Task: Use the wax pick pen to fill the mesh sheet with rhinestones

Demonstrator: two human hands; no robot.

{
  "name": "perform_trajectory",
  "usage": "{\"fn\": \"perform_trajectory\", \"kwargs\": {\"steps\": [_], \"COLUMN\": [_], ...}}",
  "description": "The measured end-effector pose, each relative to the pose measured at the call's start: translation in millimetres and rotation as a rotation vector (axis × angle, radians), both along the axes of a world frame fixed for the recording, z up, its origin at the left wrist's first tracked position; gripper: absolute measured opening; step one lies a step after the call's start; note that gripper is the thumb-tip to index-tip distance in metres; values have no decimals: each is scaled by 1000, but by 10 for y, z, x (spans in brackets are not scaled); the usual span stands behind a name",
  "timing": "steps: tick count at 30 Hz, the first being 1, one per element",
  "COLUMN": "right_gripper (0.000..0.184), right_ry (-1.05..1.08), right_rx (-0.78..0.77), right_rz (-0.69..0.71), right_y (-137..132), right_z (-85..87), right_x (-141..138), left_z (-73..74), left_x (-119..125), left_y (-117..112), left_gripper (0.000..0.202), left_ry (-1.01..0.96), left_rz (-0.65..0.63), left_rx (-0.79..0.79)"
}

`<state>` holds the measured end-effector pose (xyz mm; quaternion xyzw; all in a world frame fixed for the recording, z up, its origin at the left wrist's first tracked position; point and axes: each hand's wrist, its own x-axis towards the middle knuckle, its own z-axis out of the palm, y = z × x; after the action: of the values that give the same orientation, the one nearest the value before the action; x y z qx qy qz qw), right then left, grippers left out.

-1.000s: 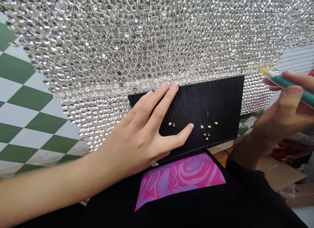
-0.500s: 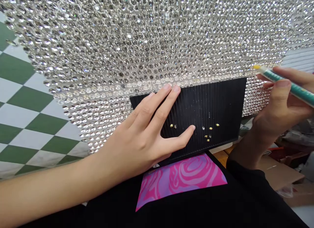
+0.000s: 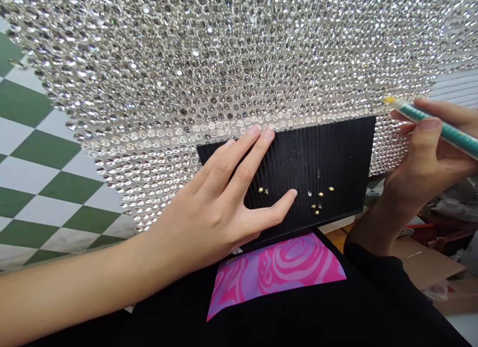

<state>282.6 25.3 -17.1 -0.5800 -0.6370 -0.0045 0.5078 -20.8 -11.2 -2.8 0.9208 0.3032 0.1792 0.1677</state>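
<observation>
My left hand (image 3: 227, 197) lies with fingers spread over the left part of a black ribbed tray (image 3: 343, 163). Several small gold-backed and clear rhinestones (image 3: 320, 194) are scattered on that tray. In my right hand (image 3: 429, 143) is a green pen-shaped picker (image 3: 444, 125) with a yellow tip, pinched between thumb and fingers. Its tip meets or hovers close over the rows of clear rhinestones on a sparkling sheet (image 3: 239, 63); contact cannot be made out. The tray's upper edge runs along the lower rows of the sheet.
A pink and purple swirl-patterned piece (image 3: 280, 272) lies on my black clothing below the tray. Green and white checkered flooring (image 3: 45, 187) shows at left. Cardboard (image 3: 429, 267) and clutter are at lower right. A white ribbed strip (image 3: 455, 95) shows at the sheet's right end.
The picker's yellow tip has shifted slightly left and up along the rhinestone rows. My left hand and the tray have stayed almost in place.
</observation>
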Motion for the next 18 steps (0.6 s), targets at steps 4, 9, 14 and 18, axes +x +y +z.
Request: {"fn": "perform_trajectory", "kwargs": {"steps": [4,9,14,18], "right_gripper": [12,13,26,29], "right_ry": [6,-61,-87,-129], "right_rx": [35,25,-320,-459], "right_rz": [31,21,369,501], "right_y": [16,-44,-204,-318], "right_z": [-32,22,234,335], "right_x": [14,53,51,-26], "left_z": [4,3,0,4], "left_x": [0,8,4,-2], "left_y": [-5,-5,-6,-10], "left_gripper": [53,54,53,54], "left_ry": [13,13,26,37], "left_rz": [1,9,-4,2], "left_rx": [4,2,14,19]}}
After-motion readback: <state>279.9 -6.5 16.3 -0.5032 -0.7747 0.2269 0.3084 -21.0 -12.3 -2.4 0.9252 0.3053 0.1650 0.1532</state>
